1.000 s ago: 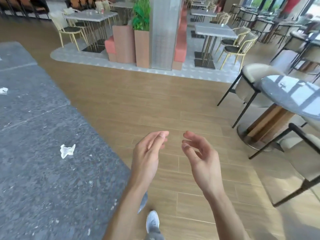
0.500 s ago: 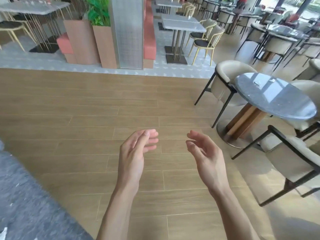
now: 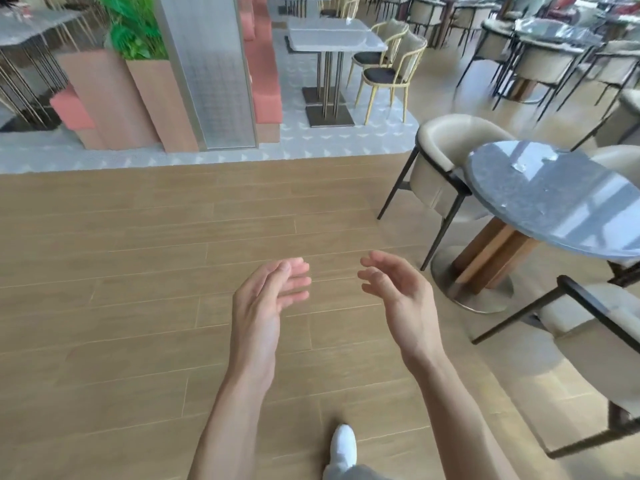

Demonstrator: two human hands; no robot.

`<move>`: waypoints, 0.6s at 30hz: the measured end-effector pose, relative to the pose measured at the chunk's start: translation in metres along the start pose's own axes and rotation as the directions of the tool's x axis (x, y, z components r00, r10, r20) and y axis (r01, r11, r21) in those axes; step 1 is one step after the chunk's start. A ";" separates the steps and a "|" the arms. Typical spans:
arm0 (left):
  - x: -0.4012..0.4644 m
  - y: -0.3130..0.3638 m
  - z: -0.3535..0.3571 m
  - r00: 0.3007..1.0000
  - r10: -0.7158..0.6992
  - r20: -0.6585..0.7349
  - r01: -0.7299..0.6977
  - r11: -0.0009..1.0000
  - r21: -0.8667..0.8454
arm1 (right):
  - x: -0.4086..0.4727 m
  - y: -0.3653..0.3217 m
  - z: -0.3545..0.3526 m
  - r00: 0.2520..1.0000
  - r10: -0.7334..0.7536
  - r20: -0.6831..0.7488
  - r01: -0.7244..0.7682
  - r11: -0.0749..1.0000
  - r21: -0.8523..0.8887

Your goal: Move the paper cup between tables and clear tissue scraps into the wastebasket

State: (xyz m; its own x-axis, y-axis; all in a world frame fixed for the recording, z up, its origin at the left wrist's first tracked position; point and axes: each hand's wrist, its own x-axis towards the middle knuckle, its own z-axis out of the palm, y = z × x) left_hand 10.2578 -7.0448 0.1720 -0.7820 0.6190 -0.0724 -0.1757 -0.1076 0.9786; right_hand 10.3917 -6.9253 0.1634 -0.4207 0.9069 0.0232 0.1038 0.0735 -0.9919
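Here, left hand (image 3: 265, 299) and right hand (image 3: 398, 296) raised over wooden floor (image 3: 138, 271), palms facing, fingers loose, holding nothing.

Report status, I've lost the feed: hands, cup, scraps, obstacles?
Left hand and right hand open, empty. No cup or wastebasket in view. Small pale scraps on round grey table. Cream chair beside it.

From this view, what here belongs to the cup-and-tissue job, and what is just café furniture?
Job:
- left hand, open, holding nothing
- right hand, open, holding nothing
- round grey table
- small pale scrap on it, too small to identify

Lying about:
- beige armchair
- square white table
- planter

No cup or wastebasket in view.
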 end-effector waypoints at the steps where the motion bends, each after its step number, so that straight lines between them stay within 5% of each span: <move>1: 0.025 0.006 0.017 1.000 0.013 0.009 -0.013 1.000 0.005 | 0.028 -0.003 -0.001 1.000 -0.005 -0.004 0.005 1.000 0.020; 9: 0.185 0.040 0.114 0.995 0.098 0.030 -0.098 0.995 -0.012 | 0.214 -0.029 0.000 1.000 0.020 -0.003 -0.018 0.980 0.197; 18: 0.386 0.010 0.142 1.000 0.013 -0.016 -0.013 1.000 -0.028 | 0.401 0.013 0.057 0.992 0.128 0.007 -0.127 0.974 0.186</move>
State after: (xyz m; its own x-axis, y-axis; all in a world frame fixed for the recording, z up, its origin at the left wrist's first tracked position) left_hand 10.0388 -6.6961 0.1809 -0.7937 0.6051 -0.0627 -0.1819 -0.1377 0.9736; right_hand 10.1730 -6.5843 0.1531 -0.4099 0.9060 -0.1053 -0.0131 -0.1213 -0.9925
